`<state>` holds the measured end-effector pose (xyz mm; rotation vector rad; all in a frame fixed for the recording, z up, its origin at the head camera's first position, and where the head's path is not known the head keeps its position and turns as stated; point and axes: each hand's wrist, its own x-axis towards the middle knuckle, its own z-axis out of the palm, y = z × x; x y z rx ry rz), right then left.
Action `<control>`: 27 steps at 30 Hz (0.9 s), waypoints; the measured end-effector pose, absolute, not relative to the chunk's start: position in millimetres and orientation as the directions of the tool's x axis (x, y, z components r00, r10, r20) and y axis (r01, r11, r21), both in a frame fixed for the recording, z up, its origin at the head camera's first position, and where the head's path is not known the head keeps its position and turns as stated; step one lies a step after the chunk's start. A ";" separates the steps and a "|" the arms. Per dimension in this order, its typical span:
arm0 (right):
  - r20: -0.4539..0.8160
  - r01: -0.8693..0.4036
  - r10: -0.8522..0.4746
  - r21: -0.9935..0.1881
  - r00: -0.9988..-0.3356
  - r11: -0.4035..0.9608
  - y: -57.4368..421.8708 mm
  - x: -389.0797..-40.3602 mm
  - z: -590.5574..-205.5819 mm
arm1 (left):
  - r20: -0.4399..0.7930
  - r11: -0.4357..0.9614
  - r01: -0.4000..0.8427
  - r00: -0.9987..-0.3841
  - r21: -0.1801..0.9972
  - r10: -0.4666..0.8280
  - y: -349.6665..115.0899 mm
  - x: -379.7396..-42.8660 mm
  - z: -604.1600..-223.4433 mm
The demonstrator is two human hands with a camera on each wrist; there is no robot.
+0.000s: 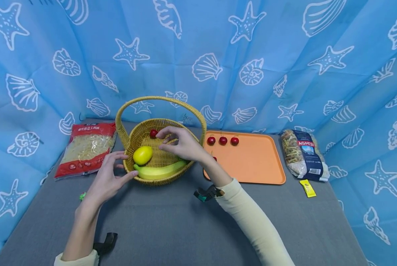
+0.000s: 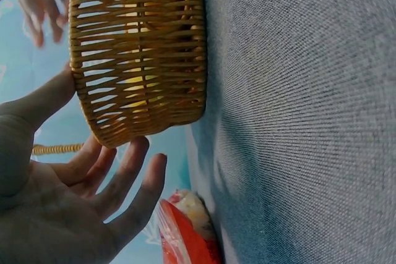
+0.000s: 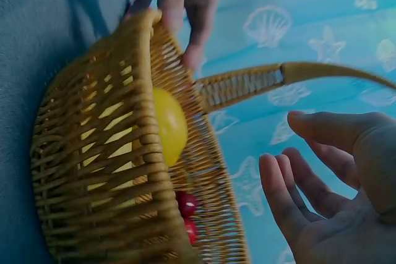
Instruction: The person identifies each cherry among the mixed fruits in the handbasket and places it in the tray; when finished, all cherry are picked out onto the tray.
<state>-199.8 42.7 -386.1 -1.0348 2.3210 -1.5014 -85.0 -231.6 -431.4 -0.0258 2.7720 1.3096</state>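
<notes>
A wicker basket (image 1: 156, 181) with a tall handle stands on the table. It holds a lemon (image 1: 143, 155), a banana (image 1: 161, 171) and red cherries (image 3: 187, 203), two of which show in the right wrist view. My left hand (image 1: 110, 179) holds the basket's left rim, with the thumb at the front and the fingers farther back. Over the basket's inside hovers my right hand (image 1: 181, 144); in the right wrist view its thumb and fingers are apart, with nothing between them.
Right of the basket lies an orange tray (image 1: 251, 162) with several cherries (image 1: 223, 140), one partly behind my right forearm. A red pasta bag (image 1: 85, 147) is at left. At right are an AGNESI pasta bag (image 1: 304, 153) and a yellow packet (image 1: 307, 188). A small green item (image 1: 82, 196) lies near my left wrist.
</notes>
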 end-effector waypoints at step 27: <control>-0.173 -0.187 -0.538 -0.814 -0.825 0.549 -38.4 -248.7 -421.9 | -0.082 0.635 -0.056 -0.997 0.770 0.011 -230.6 -85.1 -431.0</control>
